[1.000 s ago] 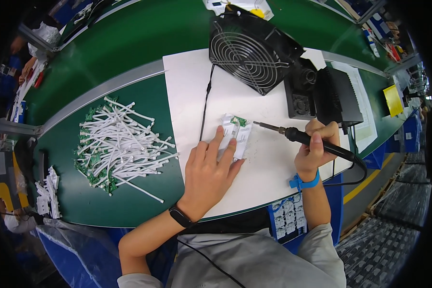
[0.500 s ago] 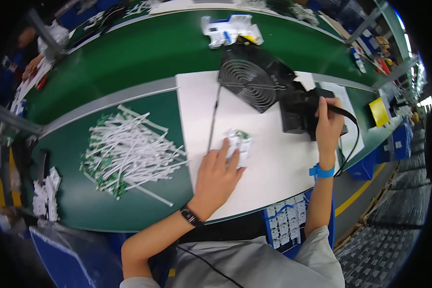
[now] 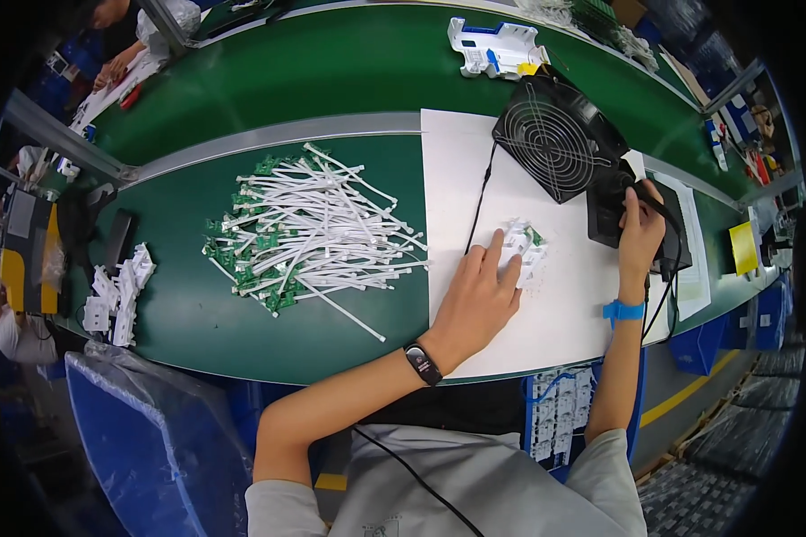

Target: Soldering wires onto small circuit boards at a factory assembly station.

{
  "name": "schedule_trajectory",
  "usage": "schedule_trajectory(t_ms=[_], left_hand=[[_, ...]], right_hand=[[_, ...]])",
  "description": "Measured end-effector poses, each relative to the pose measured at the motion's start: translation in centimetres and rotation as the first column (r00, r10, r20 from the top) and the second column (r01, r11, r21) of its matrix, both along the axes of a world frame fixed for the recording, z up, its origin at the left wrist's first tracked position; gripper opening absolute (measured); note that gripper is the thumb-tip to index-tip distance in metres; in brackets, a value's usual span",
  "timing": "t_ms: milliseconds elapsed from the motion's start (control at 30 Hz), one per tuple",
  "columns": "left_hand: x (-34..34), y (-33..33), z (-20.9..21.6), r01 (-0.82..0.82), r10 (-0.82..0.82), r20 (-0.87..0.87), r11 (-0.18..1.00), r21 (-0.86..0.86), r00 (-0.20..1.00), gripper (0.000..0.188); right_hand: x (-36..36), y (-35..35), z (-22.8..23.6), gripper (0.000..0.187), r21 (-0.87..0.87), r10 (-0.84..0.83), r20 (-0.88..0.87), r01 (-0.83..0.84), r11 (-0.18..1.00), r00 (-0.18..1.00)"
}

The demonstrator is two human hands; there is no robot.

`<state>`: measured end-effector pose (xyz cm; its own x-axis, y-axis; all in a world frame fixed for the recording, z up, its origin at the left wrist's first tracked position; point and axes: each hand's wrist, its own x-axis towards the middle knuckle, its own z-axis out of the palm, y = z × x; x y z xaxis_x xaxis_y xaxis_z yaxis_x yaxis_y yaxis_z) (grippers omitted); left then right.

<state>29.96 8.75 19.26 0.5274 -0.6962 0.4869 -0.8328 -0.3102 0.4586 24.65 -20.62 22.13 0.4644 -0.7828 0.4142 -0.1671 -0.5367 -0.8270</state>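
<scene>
My left hand [image 3: 476, 300], wearing a dark wristband, rests on the white sheet [image 3: 461, 148]. Its fingers grip the near-left side of a small white plastic housing [image 3: 527, 257] with a bit of green circuit board at its top. My right hand [image 3: 643, 234], with a blue strap at the wrist, is closed around the black corded handle of what looks like a soldering iron [image 3: 647, 199]. That handle is at a black stand [image 3: 604, 213]; its tip is hidden. A black fan with a round wire guard [image 3: 555, 143] stands behind the housing.
Left of the sheet lies a heap of white wire strips with green boards [image 3: 318, 228]. More white plastic parts [image 3: 121, 295] sit at the far left. A white and blue casing [image 3: 494, 46] is on the back shelf. A blue bin [image 3: 143, 438] stands below, and a co-worker's hands [image 3: 112, 70] show far left.
The view has swung left, so the bench appears shifted to the right. My left hand stays on the housing, and my right hand remains closed on the handle at the stand.
</scene>
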Motion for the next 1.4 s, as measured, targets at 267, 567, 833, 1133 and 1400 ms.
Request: schedule_trajectory(t_ms=[267,567,833,1133,1400], left_hand=[[4.4,2.7,5.4,-0.137,0.101,-0.16,0.962,-0.236,0.982,0.041],[27.4,6.5,6.5,-0.696,0.698,-0.052,0.702,-0.148,0.715,0.068],[32.3,13.9,3.2,-0.888,0.755,0.468,0.385,0.251,0.459,0.085],[28.0,40.0,11.5,-0.582,0.755,0.234,0.231,0.78,0.613,0.072],[21.2,49.1,6.1,-0.616,0.741,0.186,0.36,0.701,0.645,0.073]], right_hand=[[-5.5,8.3,-1.6,0.047,0.056,0.067,-0.044,-0.064,0.996,0.997],[-6.0,9.0,-1.7,0.021,0.167,0.16,-0.067,-0.147,0.975,0.985],[-6.7,9.4,-1.8,0.017,0.213,0.192,-0.062,-0.175,0.961,0.979],[-4.9,14.0,1.5,0.014,0.085,0.563,-0.187,-0.558,0.826,0.805],[2.6,24.8,6.4,0.014,-0.043,0.885,-0.192,-0.905,0.423,0.423]])
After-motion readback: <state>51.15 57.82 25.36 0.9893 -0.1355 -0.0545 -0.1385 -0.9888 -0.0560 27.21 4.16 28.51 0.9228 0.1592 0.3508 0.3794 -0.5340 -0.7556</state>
